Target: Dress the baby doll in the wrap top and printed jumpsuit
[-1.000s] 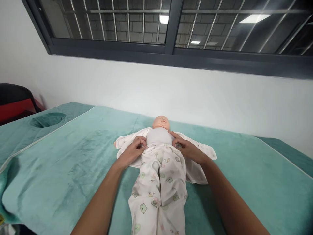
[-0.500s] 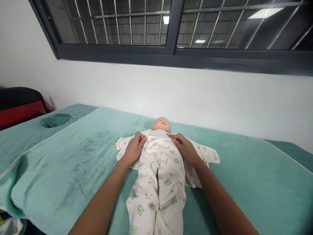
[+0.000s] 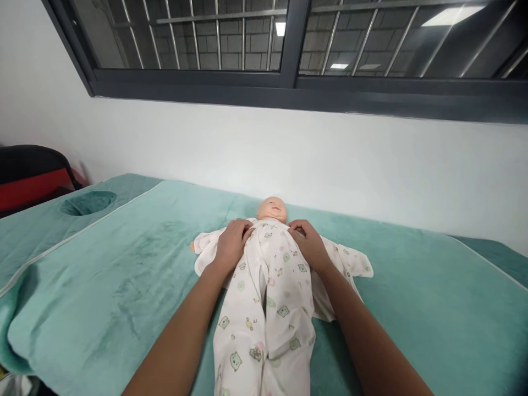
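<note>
A baby doll (image 3: 272, 207) lies on its back with its head at the far side. White baby pants (image 3: 284, 308) with small animal prints cover its front, their top edge close under the chin. My left hand (image 3: 234, 242) pinches the pants' top edge on the left. On the opposite side, the fingers of my right hand (image 3: 308, 243) are closed on that edge too. A matching printed shirt (image 3: 348, 261) spreads out under the pants, its sleeves stretched to both sides. The doll's body and legs are hidden by cloth.
A green plush cover (image 3: 412, 308) lies over the bed, which has a round hole (image 3: 88, 203) at the left. Behind it rise a white wall (image 3: 350, 159) and a barred window (image 3: 264, 88). A black and red object (image 3: 33, 179) stands beyond the left edge.
The pants' top edge has moved up from the doll's chest to just below its chin, covering the pale patch there. Both hands have moved slightly toward the head with it.
</note>
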Demonstrator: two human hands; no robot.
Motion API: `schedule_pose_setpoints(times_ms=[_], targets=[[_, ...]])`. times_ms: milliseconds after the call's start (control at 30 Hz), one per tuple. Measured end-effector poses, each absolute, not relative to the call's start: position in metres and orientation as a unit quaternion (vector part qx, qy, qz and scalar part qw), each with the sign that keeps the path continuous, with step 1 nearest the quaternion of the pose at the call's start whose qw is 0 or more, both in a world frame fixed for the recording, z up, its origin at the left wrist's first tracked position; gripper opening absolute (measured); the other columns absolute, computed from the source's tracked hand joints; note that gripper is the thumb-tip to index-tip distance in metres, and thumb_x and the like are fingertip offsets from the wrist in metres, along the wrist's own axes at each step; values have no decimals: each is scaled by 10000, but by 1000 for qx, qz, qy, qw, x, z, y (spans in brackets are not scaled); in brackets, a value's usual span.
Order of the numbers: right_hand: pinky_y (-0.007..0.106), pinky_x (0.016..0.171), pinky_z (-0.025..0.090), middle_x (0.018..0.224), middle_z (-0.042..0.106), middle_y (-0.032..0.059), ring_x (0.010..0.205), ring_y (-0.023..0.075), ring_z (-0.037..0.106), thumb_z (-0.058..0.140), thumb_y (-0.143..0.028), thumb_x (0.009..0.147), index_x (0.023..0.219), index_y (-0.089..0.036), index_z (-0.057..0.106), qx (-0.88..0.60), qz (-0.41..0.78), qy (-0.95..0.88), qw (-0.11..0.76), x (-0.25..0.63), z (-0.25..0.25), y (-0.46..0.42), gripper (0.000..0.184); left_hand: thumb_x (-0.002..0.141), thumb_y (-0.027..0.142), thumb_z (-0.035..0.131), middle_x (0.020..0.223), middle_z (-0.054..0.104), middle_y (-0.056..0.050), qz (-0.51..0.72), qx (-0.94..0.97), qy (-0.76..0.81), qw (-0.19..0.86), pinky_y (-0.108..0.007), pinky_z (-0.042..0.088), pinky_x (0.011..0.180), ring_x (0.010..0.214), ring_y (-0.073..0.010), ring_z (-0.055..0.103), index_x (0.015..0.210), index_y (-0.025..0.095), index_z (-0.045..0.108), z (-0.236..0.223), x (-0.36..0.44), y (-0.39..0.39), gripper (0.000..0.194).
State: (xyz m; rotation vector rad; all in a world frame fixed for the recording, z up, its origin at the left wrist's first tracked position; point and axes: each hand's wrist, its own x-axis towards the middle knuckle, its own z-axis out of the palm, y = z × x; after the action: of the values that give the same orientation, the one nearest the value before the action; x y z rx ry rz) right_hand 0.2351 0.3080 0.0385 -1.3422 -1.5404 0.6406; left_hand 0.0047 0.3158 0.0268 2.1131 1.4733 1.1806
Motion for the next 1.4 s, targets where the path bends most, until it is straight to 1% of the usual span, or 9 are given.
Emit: schedule_pose_setpoints(times_ms=[133, 267, 400, 633, 767, 867, 1000, 1167, 1400], targets=[[375, 902, 402, 1026, 664, 25, 1010, 235, 570, 554, -482, 831, 858, -243, 585, -541, 310, -637, 454, 228, 48, 306, 242, 879, 305, 513, 1160, 594, -68, 417, 757, 464, 195, -381, 343, 1013, 1148, -237, 479, 893, 227, 630, 32, -8, 319, 142], [372, 839, 426, 980, 678, 13, 963, 241, 578, 564, -525, 814, 742, -235, 525, -552, 345, -623, 434, 225, 53, 306, 301, 828, 340, 567, 1248, 545, -68, 381, 734, 450, 337, -329, 423, 936, 1110, -216, 541, 849, 227, 647, 44, -18, 318, 140], [363, 809, 434, 974, 687, 10, 962, 238, 590, 566, -457, 818, 692, -234, 458, -531, 346, -625, 455, 232, 45, 310, 278, 810, 377, 577, 1216, 556, -60, 343, 741, 441, 372, -293, 450, 856, 1048, -204, 559, 798, 225, 632, 55, -21, 315, 163], [397, 873, 413, 1077, 698, 40, 1010, 238, 596, 532, -344, 833, 704, -247, 397, -481, 325, -639, 504, 246, 24, 318, 210, 926, 417, 402, 712, 595, -22, 281, 771, 547, 163, -295, 375, 644, 642, -202, 543, 858, 230, 488, 60, -1, 328, 217], [404, 853, 415, 1049, 708, 41, 932, 233, 600, 525, -329, 810, 694, -252, 369, -507, 304, -625, 510, 250, 19, 322, 209, 945, 381, 381, 622, 575, -33, 247, 755, 602, 82, -302, 353, 644, 613, -225, 568, 925, 209, 477, 61, 19, 341, 198], [398, 835, 418, 1018, 708, 39, 903, 227, 600, 513, -333, 810, 697, -250, 351, -533, 291, -602, 518, 247, 18, 322, 215, 933, 371, 423, 661, 606, -38, 251, 748, 610, 78, -296, 363, 661, 660, -225, 591, 919, 215, 496, 54, 25, 347, 173], [390, 844, 430, 1043, 693, 23, 928, 221, 620, 538, -360, 809, 792, -256, 429, -545, 299, -578, 528, 239, 19, 318, 152, 911, 420, 472, 877, 658, -51, 347, 746, 560, 101, -298, 403, 725, 815, -213, 601, 867, 228, 542, 34, 17, 342, 209], [400, 901, 439, 1054, 698, 12, 1031, 221, 624, 487, -282, 819, 997, -292, 541, -527, 327, -567, 542, 235, 17, 314, 187, 922, 301, 430, 1072, 649, -80, 400, 746, 524, 90, -356, 386, 924, 1044, -231, 551, 1005, 221, 591, 14, 3, 325, 199], [396, 955, 441, 1115, 638, 51, 1058, 209, 593, 439, -215, 801, 963, -251, 578, -499, 248, -603, 571, 236, 16, 308, 216, 889, 307, 476, 965, 663, -83, 447, 704, 547, 69, -386, 390, 928, 977, -242, 548, 877, 218, 633, 15, -2, 299, 181]])
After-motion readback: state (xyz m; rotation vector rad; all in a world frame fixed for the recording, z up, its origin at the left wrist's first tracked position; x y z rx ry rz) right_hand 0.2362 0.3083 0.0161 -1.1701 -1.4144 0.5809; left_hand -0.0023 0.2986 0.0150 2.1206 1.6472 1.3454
